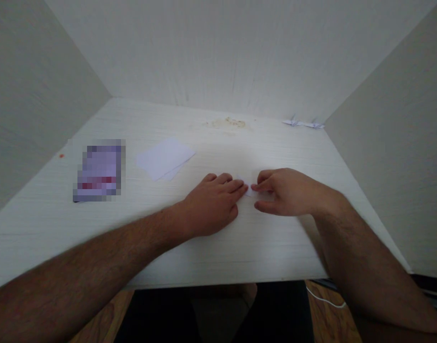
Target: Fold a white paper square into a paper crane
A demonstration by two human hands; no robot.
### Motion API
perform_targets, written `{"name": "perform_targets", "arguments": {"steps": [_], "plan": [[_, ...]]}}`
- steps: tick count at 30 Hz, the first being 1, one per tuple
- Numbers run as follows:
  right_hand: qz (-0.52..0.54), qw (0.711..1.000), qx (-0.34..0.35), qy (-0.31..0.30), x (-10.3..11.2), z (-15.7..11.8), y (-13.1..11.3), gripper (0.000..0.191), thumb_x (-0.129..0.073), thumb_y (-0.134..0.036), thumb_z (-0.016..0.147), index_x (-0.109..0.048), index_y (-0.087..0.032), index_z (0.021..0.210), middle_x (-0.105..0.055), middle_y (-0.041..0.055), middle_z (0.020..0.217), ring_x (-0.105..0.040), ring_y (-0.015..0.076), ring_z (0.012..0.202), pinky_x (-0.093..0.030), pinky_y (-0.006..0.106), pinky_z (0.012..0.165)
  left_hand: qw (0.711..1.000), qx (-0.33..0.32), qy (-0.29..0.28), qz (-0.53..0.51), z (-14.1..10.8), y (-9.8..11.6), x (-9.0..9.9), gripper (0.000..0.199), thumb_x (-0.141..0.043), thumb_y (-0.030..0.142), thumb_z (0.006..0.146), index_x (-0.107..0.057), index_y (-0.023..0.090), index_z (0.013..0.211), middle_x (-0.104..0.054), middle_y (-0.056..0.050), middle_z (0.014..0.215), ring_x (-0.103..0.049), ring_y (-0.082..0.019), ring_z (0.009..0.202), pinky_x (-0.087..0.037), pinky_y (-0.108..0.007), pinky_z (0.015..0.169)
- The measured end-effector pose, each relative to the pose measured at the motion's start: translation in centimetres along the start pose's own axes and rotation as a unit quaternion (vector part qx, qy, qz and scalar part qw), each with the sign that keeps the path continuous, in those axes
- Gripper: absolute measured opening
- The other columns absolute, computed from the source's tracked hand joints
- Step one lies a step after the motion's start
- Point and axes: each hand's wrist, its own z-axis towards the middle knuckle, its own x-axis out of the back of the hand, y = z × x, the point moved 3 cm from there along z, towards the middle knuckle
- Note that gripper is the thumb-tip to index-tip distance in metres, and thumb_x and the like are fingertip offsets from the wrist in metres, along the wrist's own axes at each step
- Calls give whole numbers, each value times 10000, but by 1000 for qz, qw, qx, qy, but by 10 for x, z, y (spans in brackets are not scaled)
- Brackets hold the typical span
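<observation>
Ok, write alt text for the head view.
Two bare hands, left hand and right hand, press a small white folded paper on a pale wooden table. White paper sheets and a blurred rectangular pack lie left; tiny folded paper figures sit far right.

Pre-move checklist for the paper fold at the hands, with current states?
1. Left hand flat on the small white paper: ok, palm down, fingertips on it.
2. Right hand on the paper: ok, fingertips pinch or press its edge.
3. Fold line aligned: cannot tell, the hands hide most of the paper.
4. Paper lies on the table, not lifted: ok.
5. Spare white sheets within view: ok, stacked to the left, apart from the hands.
6. Folded paper figures clear of the work: ok, at the far right corner.
</observation>
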Motion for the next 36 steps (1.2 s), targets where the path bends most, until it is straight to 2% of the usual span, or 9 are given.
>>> {"name": "perform_targets", "arguments": {"steps": [6, 11, 17, 21, 23, 26, 29, 32, 36], "plan": [[2, 1000, 0, 21, -2, 3, 3, 354, -601, -395, 871, -769, -189, 1105, -717, 82, 1030, -618, 166, 743, -432, 302, 711, 1000, -1, -7, -5, 0, 0, 0, 496, -413, 271, 981, -507, 170, 1457, -578, -65, 1462, -504, -283, 1255, -406, -467, 997], [-24, 999, 13, 33, -5, 11, -1, 367, -575, -347, 860, -728, -228, 1171, -698, 61, 1016, -625, 178, 791, -402, 308, 713, 1000, -1, 4, -7, 0, -1, -1, 514, -429, 271, 970, -495, 154, 1466, -575, -72, 1462, -505, -293, 1243, -416, -477, 990], [-82, 995, 6, 49, -6, 25, -7, 368, -541, -385, 869, -695, -212, 1155, -679, 62, 970, -622, 192, 757, -332, 322, 628, 1000, -4, 8, -14, 0, -2, -1, 490, -441, 261, 955, -532, 165, 1427, -592, -67, 1430, -523, -284, 1221, -427, -470, 978], [-82, 996, 7, 41, -6, 20, -6, 415, -567, -386, 859, -680, -215, 1220, -688, 69, 1005, -630, 197, 773, -348, 322, 644, 1000, 1, 11, -5, -1, -1, -1, 501, -440, 272, 959, -517, 156, 1441, -591, -78, 1434, -528, -299, 1217, -431, -478, 978], [-68, 997, 9, 34, -7, 15, -3, 380, -583, -384, 863, -706, -223, 1184, -695, 67, 1016, -631, 191, 780, -367, 319, 663, 1000, 4, 9, -7, -1, 0, -2, 518, -438, 281, 965, -494, 152, 1463, -582, -87, 1448, -525, -303, 1236, -425, -481, 1001], [-36, 997, -8, 64, -9, 11, 3, 327, -592, -403, 888, -741, -228, 1120, -707, 55, 1004, -614, 166, 744, -386, 307, 676, 1000, 16, 6, -18, -2, -2, -5, 537, -434, 301, 970, -469, 154, 1485, -505, -107, 1533, -453, -312, 1367, -370, -497, 1093], [-4, 994, -31, 103, -13, 14, 9, 258, -592, -343, 897, -752, -194, 1036, -714, 51, 941, -607, 152, 737, -400, 284, 681, 999, 19, -4, -33, -3, -7, -8, 550, -430, 321, 969, -456, 136, 1486, -378, -117, 1626, -320, -300, 1491, -256, -534, 1189], [14, 993, -26, 112, -16, 19, 10, 174, -613, -287, 871, -737, -180, 927, -697, 44, 862, -586, 142, 711, -397, 268, 667, 999, 15, -1, -43, -3, -10, -6, 531, -439, 337, 965, -482, 144, 1458, -464, -117, 1568, -384, -292, 1446, -215, -556, 1204], [43, 993, 2, 114, -18, 22, 10, 168, -611, -249, 867, -739, -189, 958, -696, 47, 925, -604, 143, 758, -409, 260, 689, 999, 25, 11, -23, -2, -10, 3, 483, -497, 347, 926, -577, 151, 1360, -600, -140, 1359, -519, -313, 1240, -343, -525, 1110]]}}
